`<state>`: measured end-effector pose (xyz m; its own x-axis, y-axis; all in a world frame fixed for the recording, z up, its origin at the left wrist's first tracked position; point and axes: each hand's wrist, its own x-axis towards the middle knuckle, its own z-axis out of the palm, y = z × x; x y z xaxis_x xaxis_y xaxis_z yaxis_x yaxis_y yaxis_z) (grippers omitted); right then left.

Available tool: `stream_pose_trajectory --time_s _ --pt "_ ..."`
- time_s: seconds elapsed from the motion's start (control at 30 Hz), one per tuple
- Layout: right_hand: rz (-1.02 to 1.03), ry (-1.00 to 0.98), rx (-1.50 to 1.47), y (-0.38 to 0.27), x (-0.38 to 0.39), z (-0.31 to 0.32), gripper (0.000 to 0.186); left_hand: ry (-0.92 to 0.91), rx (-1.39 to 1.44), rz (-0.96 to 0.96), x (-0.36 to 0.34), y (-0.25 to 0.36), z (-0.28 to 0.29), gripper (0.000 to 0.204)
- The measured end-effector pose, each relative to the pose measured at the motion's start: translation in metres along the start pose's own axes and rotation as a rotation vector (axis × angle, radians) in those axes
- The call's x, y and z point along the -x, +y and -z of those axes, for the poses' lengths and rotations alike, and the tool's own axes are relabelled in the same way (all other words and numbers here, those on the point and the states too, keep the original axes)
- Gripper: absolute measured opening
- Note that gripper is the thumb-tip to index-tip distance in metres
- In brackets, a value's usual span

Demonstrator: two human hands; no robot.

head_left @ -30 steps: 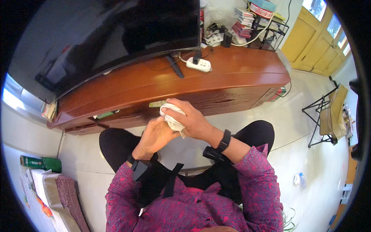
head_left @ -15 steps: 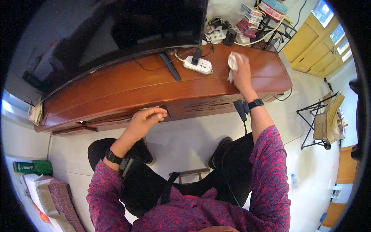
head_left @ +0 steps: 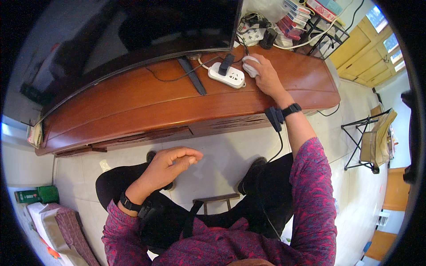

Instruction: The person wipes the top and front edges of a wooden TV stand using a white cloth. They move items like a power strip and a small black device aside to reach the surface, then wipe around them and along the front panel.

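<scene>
My right hand (head_left: pixel 269 78) presses a bunched white cloth (head_left: pixel 251 66) onto the top of the reddish-brown wooden TV cabinet (head_left: pixel 293 88). The cloth lies just right of a white power strip (head_left: pixel 226 75), which has a black plug (head_left: pixel 226 64) in it. A dark cable runs behind the cloth. My left hand (head_left: pixel 166 167) hovers in front of the cabinet, above my right-angled left leg, its fingers loosely stretched and nothing in them.
A large dark television (head_left: pixel 142 40) stands on the cabinet's left, its black foot (head_left: pixel 192 76) near the strip. Behind my right hand are a black cylinder (head_left: pixel 268 38), stacked small boxes (head_left: pixel 293 22) and a wire rack (head_left: pixel 330 42). A folding stool (head_left: pixel 370 142) stands on the floor at right.
My right hand has moved left with the cloth, toward the power strip. My left hand has dropped back from the cabinet's front edge toward my lap.
</scene>
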<state>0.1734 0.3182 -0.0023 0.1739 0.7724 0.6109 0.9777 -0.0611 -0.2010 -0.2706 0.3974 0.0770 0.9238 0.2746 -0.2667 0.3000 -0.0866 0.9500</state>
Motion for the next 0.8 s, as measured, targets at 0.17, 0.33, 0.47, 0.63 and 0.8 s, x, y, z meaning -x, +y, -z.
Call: stream_pose_trajectory --time_s 0.17,0.33,0.47,0.63,0.8 --pt "-0.306 0.088 0.202 0.013 -0.017 -0.005 0.052 0.031 -0.064 0.024 0.0 0.006 0.0 0.024" --pt "-0.036 -0.009 0.012 0.009 -0.019 -0.016 0.063 0.019 -0.09 0.024 -0.006 0.011 -0.004 0.023" --pt "-0.069 0.118 0.123 0.036 0.002 0.011 0.05 0.032 -0.136 -0.007 -0.009 0.013 -0.006 0.022" --pt "-0.664 0.118 0.544 0.085 0.082 0.092 0.044 0.026 -0.148 -0.029 0.0 0.008 -0.003 0.022" --pt "-0.475 0.036 0.364 0.043 0.096 0.103 0.049 0.062 -0.131 -0.012 0.005 -0.003 -0.001 0.023"
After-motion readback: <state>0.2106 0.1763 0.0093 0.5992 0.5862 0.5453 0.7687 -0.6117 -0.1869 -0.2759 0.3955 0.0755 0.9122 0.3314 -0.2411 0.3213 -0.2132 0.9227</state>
